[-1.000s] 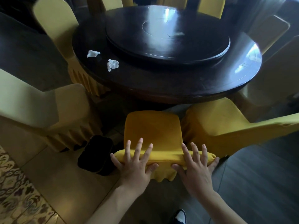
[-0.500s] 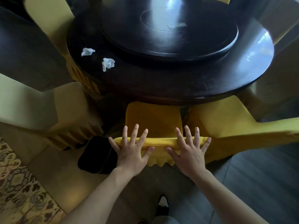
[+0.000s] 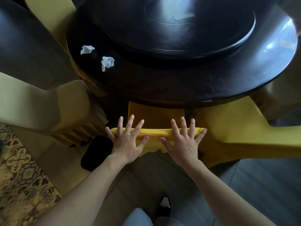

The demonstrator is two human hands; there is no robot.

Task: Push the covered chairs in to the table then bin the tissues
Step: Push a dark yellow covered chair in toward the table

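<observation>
Yellow covered chair (image 3: 156,117): straight ahead of me, its seat tucked partly under the rim of the counter, only the near part of the seat and the backrest top showing.
Backrest top: a padded yellow bar running left to right, with the cover's scalloped hem hanging below it between my two wrists.
Left hand (image 3: 128,141): I see it flat on the left end of the backrest top, all fingers spread wide, thumb lying along the near face; it presses rather than grips, nothing closed in it.
Right hand (image 3: 183,141): flat on the right end of the same bar, fingers splayed, little finger at the bar's corner; likewise wide open and pressing, holding nothing.
Counter (image 3: 187,85): round, dark, glossy wood, with a raised round turntable (image 3: 177,28) in its middle.
Tissues: two crumpled white ones on the counter's left side, near the edge and just apart from each other; the farther tissue (image 3: 87,49) sits left of the nearer tissue (image 3: 107,62).
Neighbouring chairs: a right yellow chair (image 3: 236,128) just beside the one I am pushing, and a paler left chair (image 3: 48,108) well out from the counter.
Black bin (image 3: 96,152): on the floor between the left chair and my left hand.
Floor: tan tile (image 3: 53,160) at left, grey boards at right.
</observation>
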